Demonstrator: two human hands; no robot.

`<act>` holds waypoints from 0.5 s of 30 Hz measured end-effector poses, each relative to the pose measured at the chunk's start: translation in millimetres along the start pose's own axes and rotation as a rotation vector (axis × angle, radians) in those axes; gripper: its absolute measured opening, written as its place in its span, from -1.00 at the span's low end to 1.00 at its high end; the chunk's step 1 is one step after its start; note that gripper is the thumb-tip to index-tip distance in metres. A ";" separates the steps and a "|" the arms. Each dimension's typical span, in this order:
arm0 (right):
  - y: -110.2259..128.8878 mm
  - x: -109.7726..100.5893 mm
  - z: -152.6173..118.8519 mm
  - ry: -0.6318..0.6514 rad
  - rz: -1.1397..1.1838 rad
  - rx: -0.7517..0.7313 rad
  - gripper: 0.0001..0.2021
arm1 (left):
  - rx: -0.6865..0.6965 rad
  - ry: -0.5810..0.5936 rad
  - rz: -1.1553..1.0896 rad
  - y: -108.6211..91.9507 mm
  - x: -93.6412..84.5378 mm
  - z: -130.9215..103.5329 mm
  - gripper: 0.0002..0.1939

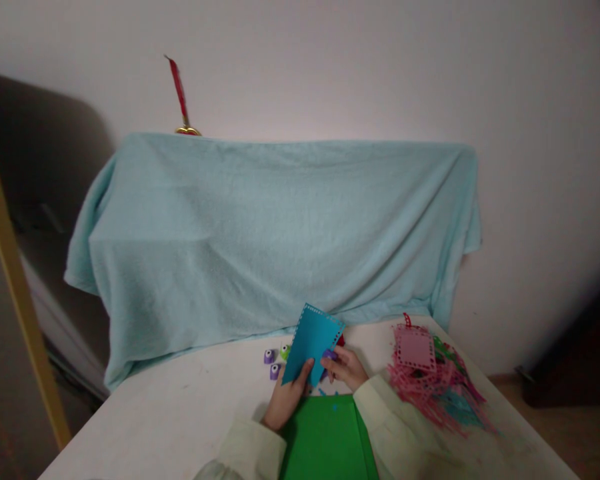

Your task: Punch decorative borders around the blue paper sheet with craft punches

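Note:
A blue paper card (pixel 310 337) with small holes punched along its top and side edges is tilted up above the table. My left hand (pixel 289 399) grips its lower left part, thumb across the front. At the card's right edge, my right hand (pixel 349 368) is closed around a small purple craft punch (pixel 329 357). Behind and left of the card stand more small punches: a purple one (pixel 269 356), another purple one (pixel 275 371) and a green one (pixel 285 351) partly hidden by the card. Under my hands lies green paper (pixel 323 437) with a few blue scraps (pixel 335 406) on it.
On the right of the white table (pixel 180 407) sits a pile of pink, green and blue paper strips (pixel 445 400), topped by a pink punched card (pixel 417 350) with a red ribbon. A light blue blanket (pixel 280 227) hangs behind the table.

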State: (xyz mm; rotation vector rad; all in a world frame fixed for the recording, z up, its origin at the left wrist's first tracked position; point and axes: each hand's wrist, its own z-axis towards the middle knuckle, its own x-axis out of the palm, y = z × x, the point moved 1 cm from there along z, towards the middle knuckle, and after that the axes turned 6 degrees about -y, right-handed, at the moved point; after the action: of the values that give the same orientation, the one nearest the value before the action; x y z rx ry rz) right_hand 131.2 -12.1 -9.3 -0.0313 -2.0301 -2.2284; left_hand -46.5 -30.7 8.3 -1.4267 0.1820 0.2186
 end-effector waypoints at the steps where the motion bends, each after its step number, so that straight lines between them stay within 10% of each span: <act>1: 1.0 0.2 -0.2 -0.010 0.000 0.002 -0.70 | 0.003 0.014 0.000 0.2 0.1 0.0 -0.53; 15: 6.2 0.3 -4.1 -0.039 -0.048 0.007 -0.66 | -0.015 0.114 0.004 8.2 3.4 -1.3 -0.56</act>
State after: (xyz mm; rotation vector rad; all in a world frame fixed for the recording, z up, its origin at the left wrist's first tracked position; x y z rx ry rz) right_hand 131.8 -16.7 -3.6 -0.0257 -2.0798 -2.2661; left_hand -45.3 -30.8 -0.5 -1.4552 0.2769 0.1419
